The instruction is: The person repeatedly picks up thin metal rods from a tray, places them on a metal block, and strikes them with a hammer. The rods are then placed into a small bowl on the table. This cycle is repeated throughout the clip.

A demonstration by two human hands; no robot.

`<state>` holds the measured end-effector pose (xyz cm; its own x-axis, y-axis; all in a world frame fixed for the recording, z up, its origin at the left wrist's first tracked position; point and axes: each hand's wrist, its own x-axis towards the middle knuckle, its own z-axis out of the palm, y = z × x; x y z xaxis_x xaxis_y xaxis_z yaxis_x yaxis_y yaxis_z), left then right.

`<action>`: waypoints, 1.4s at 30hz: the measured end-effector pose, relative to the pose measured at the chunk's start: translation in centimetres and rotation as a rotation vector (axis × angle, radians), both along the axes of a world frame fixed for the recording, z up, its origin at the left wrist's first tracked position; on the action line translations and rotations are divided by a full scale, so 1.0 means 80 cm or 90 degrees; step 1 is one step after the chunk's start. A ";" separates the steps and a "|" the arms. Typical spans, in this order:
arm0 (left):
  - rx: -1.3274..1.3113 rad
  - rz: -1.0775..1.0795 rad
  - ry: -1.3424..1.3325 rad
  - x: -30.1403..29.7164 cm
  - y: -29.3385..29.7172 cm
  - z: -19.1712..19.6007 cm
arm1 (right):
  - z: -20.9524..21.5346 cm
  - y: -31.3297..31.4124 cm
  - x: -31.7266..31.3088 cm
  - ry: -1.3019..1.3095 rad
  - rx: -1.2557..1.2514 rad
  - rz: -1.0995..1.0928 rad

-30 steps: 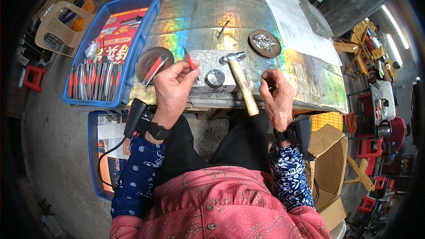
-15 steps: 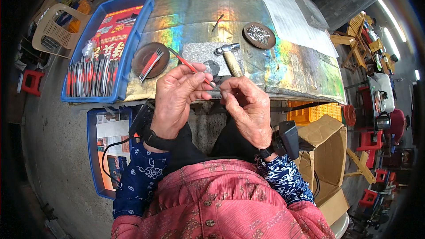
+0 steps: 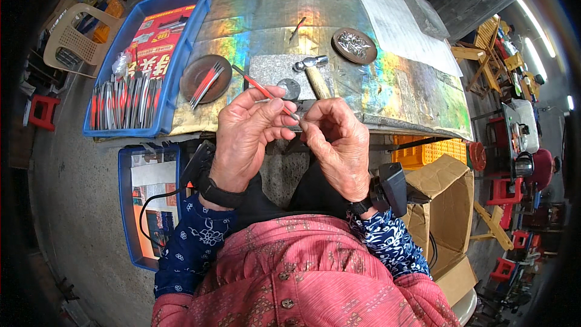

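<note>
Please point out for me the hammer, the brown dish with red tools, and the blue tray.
hammer point(image 3: 310, 64), head view, on its metal head.
brown dish point(image 3: 192, 77), head view, on its bare left part.
blue tray point(image 3: 181, 54), head view, on its right wall.

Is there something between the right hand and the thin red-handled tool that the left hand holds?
Nothing visible is between them. The right hand has its fingertips at the metal tip of the red-handled tool, which the left hand pinches.

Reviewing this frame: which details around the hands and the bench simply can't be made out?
- Head view: the part pinched in the right hand is covered by its fingers.
- The tip of the red-handled tool in the left hand is too small to identify.
- The hammer handle's lower end is hidden behind the right hand.
- The contents of the small round dish are too small.
</note>
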<state>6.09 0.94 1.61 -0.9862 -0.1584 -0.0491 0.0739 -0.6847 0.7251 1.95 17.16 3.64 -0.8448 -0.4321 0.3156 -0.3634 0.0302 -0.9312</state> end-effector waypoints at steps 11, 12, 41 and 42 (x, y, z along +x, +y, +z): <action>0.005 0.057 0.026 0.005 0.010 -0.005 | -0.001 -0.005 0.009 0.128 0.087 -0.112; 0.017 0.056 0.028 0.006 0.010 -0.007 | -0.002 -0.004 0.010 0.127 0.104 -0.111; -0.336 0.185 0.072 -0.060 -0.019 -0.019 | -0.012 0.035 -0.023 0.356 0.466 -0.198; -0.350 0.188 0.070 -0.060 -0.018 -0.020 | -0.013 0.035 -0.023 0.330 0.467 -0.203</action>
<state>1.26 -0.53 0.05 -0.8920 -0.3972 0.2157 0.2962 -0.1534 0.9427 0.12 19.97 2.56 -0.7877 -0.4452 0.4260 -0.5999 0.7117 -0.3655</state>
